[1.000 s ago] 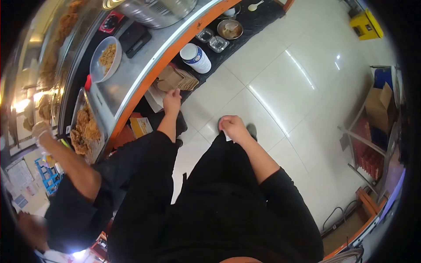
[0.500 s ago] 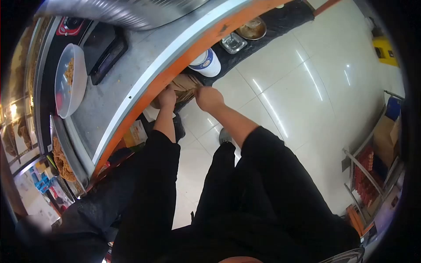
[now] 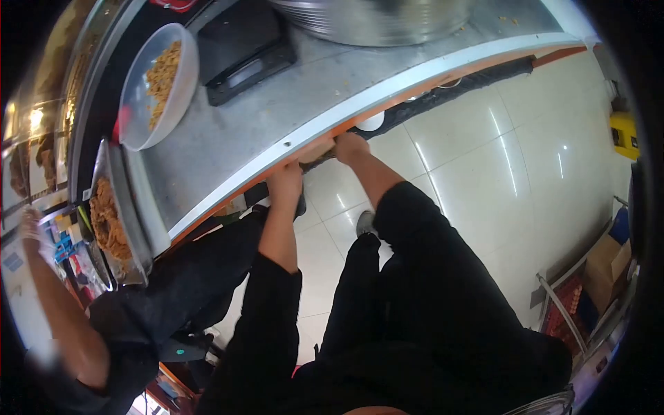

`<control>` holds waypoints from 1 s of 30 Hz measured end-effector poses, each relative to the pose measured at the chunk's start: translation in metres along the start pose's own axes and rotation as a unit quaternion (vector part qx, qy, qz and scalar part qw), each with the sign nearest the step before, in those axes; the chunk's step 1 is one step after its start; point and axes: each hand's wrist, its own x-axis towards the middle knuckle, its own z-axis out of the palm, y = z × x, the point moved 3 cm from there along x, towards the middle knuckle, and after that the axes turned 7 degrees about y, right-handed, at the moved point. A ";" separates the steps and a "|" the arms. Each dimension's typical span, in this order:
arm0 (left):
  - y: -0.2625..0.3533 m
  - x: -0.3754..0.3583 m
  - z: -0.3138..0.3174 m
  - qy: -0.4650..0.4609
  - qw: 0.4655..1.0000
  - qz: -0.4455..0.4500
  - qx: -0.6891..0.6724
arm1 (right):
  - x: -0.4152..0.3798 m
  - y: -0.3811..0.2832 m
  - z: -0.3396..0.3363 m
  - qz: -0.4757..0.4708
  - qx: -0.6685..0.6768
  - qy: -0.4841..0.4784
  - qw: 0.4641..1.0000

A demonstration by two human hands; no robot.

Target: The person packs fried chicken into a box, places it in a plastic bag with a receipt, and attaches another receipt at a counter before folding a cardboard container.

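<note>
Below the orange-edged counter (image 3: 332, 111), a stack of brown paper bags (image 3: 317, 150) shows only in part. My left hand (image 3: 283, 185) is closed on its near left side, fingertips partly covered by the counter rim. At the right end of the stack, my right hand (image 3: 351, 148) is closed in a fist against the paper, most fingers turned away. The counter edge hides the rest of the bags. A white tub (image 3: 372, 122) peeks out just right of my right hand.
On the counter stand a bowl of brown crumbs (image 3: 191, 76), a black device (image 3: 252, 72) and a large metal pot (image 3: 387, 21). A tray of fried food (image 3: 142, 259) lies at left. A co-worker's arm (image 3: 59, 318) reaches in there. A rack (image 3: 564, 294) stands right.
My view has shifted, so more counter top shows and the bags and tub are more covered by its edge. Both hands stay at the bags. A co-worker's arm has appeared at left.
</note>
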 end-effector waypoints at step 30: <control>-0.058 -0.538 -0.502 0.292 0.947 -0.104 0.090 | -0.537 -0.312 0.154 -0.446 -0.123 -0.260 0.848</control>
